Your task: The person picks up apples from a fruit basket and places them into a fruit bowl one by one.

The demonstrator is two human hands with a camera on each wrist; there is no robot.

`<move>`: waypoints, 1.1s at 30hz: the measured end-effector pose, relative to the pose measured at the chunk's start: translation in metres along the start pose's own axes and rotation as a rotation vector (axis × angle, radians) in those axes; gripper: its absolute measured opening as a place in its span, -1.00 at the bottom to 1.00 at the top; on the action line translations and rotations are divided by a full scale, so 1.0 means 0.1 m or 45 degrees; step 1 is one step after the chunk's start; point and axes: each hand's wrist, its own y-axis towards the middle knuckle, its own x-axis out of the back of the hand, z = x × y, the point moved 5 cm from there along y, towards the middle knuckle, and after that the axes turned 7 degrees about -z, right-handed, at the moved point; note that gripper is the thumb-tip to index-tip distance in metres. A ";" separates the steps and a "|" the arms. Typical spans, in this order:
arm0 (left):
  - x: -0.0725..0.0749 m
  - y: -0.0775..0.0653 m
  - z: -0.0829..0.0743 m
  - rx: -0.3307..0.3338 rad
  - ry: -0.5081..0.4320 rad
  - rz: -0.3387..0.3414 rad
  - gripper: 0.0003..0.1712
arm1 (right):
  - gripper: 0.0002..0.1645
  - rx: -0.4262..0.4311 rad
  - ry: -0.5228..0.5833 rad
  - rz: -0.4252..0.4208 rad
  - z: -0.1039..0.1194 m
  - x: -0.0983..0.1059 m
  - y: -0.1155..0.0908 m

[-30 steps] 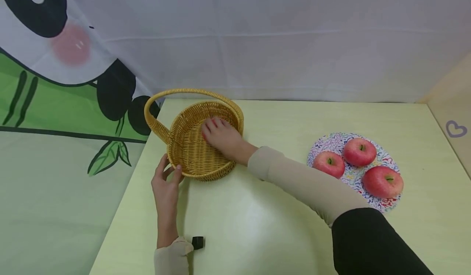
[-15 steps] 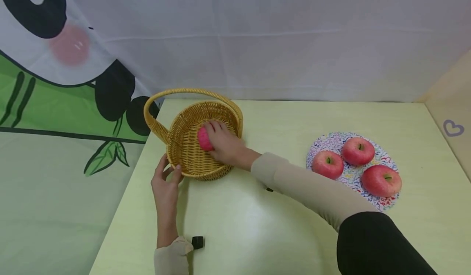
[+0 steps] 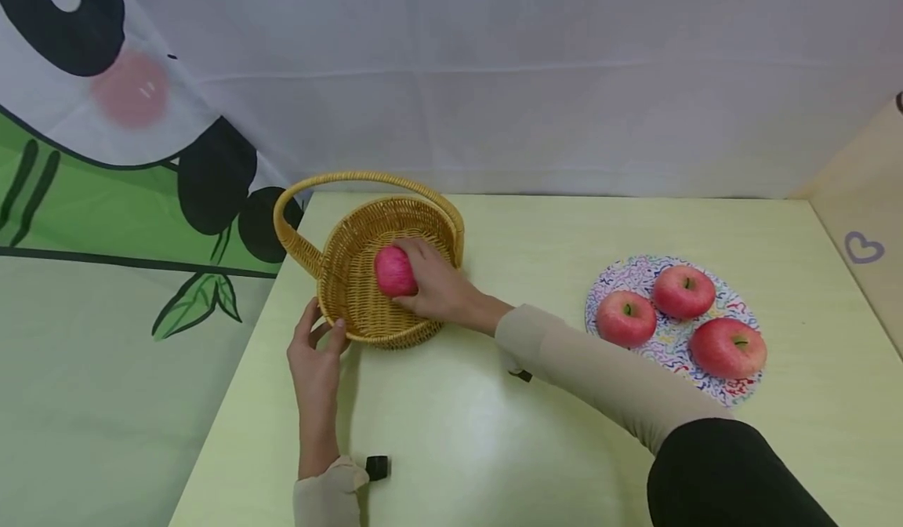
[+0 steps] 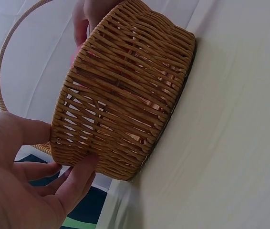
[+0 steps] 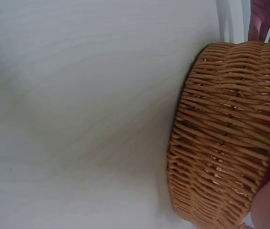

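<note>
Over the inside of the wicker basket (image 3: 367,299), my right hand (image 3: 440,284) holds a round, bright pink, apple-sized thing (image 3: 395,270), thumb and fingers round its right side. The pink thing also shows past the rim in the right wrist view, with the woven wall (image 5: 225,133) in front of much of it. My left hand (image 3: 317,362) grips the near left rim. In the left wrist view my left hand (image 4: 25,176) has fingers at the rim and the thumb side against the outer weave (image 4: 120,90). The basket's tall handle (image 3: 360,178) arches over its far side.
A round patterned plate (image 3: 670,347) with three red apples (image 3: 727,348) lies to the right on the pale table (image 3: 451,441). A grey-white cloth (image 3: 522,103) hangs behind the table. A small black piece (image 3: 377,467) shows at the left cuff.
Inside the basket, my right hand has drawn back toward the near right. The pink thing, mostly covered before, now shows in its grip. My left hand keeps the rim.
</note>
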 end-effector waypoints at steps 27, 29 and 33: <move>-0.02 0.00 0.01 -0.013 0.023 -0.007 -0.27 | 0.11 0.174 0.554 -0.059 0.08 0.24 -0.29; -0.02 0.00 0.01 -0.010 0.022 -0.008 -0.27 | 0.10 0.180 0.596 -0.061 0.11 0.27 -0.32; -0.02 0.00 0.03 -0.008 0.016 -0.016 -0.27 | 0.12 0.201 0.642 -0.078 0.15 0.35 -0.39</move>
